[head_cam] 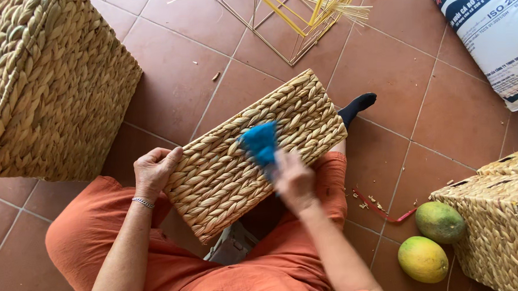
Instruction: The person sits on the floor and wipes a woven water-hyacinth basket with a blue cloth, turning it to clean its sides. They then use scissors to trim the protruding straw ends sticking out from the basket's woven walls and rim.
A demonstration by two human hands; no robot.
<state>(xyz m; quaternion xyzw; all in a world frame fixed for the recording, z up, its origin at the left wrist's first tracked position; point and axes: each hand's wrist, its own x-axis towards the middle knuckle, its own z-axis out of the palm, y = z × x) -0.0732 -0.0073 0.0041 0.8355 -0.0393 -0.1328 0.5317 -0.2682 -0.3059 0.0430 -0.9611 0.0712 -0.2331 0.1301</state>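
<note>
A woven straw basket [231, 164] rests tilted across my lap, its braided side facing up. My left hand [153, 170] grips its left edge, a thin bracelet on the wrist. A blue brush-like tool [260, 143], blurred by motion, lies against the weave under my right hand [294, 180], which holds it. I sit on the tiled floor in orange trousers, one black-socked foot [359, 104] sticking out beyond the basket.
A large woven basket [41, 85] stands at the left and another [501, 222] at the right edge. Two green-yellow fruits [432, 240] lie beside it. A wire frame with yellow strands [300, 15] and a white printed sack [493, 30] lie at the top.
</note>
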